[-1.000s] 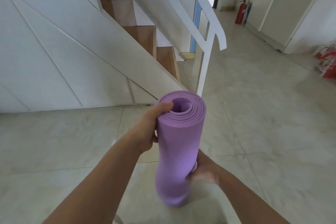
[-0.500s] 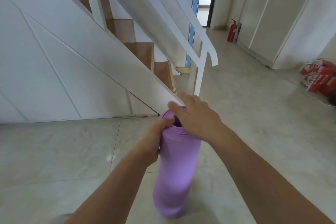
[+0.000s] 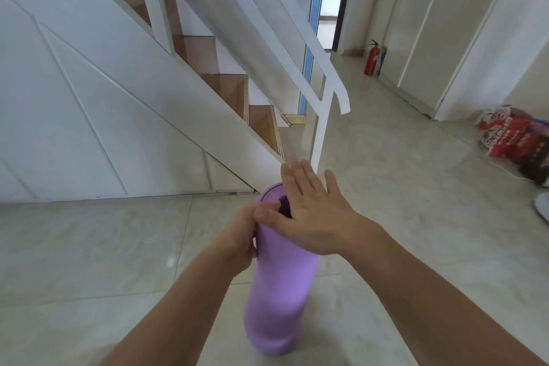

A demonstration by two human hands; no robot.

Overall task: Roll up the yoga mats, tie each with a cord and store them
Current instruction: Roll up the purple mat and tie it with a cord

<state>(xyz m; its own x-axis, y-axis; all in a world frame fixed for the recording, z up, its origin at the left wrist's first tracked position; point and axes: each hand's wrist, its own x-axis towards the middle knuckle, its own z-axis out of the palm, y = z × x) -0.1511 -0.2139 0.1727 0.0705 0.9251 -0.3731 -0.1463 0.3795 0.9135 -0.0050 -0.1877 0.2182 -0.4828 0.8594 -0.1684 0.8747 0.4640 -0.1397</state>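
1. Purple foam rolled into a tube: in the head view, the yoga mat [image 3: 282, 291] stands upright on the pale tiled floor [image 3: 416, 187], just in front of the foot of the white staircase [image 3: 225, 89].
2. The left hand [image 3: 240, 235] grips the roll's upper side, thumb hooked over the top rim.
3. The right hand [image 3: 315, 217] lies flat over the roll's top end, its fingers [image 3: 307, 175] straight and spread wide, holding nothing. Whether the palm presses the rim cannot be told.
4. Far back, a red fire extinguisher [image 3: 371, 61] stands by white cabinets. Red printed bags [image 3: 511, 140] lie on the floor at right.
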